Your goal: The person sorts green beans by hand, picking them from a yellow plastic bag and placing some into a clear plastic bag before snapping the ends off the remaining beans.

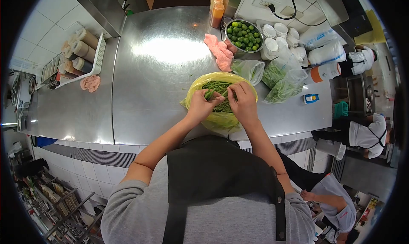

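A yellow plastic bag [194, 85] stands open on the steel counter, with green stems and leaves [221, 87] inside it. Above its left half, my left hand [202, 102] is closed on a green sprig. My right hand [243, 100] is above the right half, thumb and fingertips pinched at a thin green stem that runs between the hands. The fingertips of both hands are close together. Behind the yellow bag lies a clear plastic bag [251, 70], and clear bags of green leaves [283, 80] lie to the right.
Behind the bags stand a metal bowl of limes [243, 36], a pink cloth [219, 52], sauce bottles [217, 15] and stacked white containers [271, 47]. A white basket of bottles [99, 58] is at the left. Several people in white shirts are at the right.
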The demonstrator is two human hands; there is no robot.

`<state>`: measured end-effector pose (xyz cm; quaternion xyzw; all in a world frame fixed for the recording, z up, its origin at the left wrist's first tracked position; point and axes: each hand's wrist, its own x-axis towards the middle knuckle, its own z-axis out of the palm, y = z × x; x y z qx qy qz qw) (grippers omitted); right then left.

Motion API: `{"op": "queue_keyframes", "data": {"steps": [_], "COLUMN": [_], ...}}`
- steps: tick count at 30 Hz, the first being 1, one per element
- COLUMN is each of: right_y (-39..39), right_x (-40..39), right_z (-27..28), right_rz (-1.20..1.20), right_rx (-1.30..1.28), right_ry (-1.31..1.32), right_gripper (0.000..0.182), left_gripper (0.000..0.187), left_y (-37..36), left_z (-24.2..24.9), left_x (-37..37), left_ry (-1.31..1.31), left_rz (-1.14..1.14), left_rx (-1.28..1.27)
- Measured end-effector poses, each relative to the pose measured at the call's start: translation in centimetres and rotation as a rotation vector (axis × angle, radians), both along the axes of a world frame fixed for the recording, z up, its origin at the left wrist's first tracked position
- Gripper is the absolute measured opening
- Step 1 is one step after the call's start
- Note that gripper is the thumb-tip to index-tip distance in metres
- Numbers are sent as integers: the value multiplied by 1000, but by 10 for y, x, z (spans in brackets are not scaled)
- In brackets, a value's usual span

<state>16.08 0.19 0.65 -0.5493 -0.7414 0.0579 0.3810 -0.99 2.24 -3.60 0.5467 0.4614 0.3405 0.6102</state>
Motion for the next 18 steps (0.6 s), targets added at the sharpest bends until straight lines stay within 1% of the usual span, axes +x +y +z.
{"op": "queue_keyframes", "data": {"steps": [2, 4, 5, 6, 7, 8, 10, 12, 13, 14, 15, 16, 18], "right_y": [0, 0, -2, -4, -7, -9, -10, -8, -9, -11, -12, -13, -18], "right_x": [0, -3, -4, -6, -7, -8, -6, 4, 10, 16, 17, 16, 10], "right_z": [-6, -3, 1, 5, 7, 9, 7, -7, -17, -27, -28, -29, -29], "right_rz": [-19, -31, 24, 76, 72, 111, 147, 19, 24, 3, -19, -17, -47], "right_rx": [21, 43, 65, 86, 86, 70, 54, -91, -94, -239, -383, -383, -529], "right_ry": [6, 16, 46, 78, 79, 100, 120, 77, 77, 95, 112, 112, 370], "right_gripper": [11, 12, 12, 12, 12, 12, 12, 11, 11, 12, 13, 13, 14], "left_gripper": [12, 11, 11, 11, 11, 11, 12, 16, 16, 17, 16, 16, 18], "left_y": [-2, -3, -3, -3, -3, -1, 8, 20, 25, 28, 31, 30, 29], "left_z": [1, 5, 8, 19, 26, 27, 28, 27, 33, 36, 34, 33, 33], "left_x": [2, 5, 4, 2, 0, -1, -6, -14, -19, -24, -28, -28, -28], "left_ry": [-15, -166, -166, -224, -281, -280, -505, -525, -630, -734, -801, -800, -861], "left_rz": [14, 71, 73, 107, 138, 133, 307, 358, 383, 406, 361, 363, 277], "left_rx": [14, 31, 31, -146, -324, -324, -428, -424, -411, -397, -385, -384, -368]}}
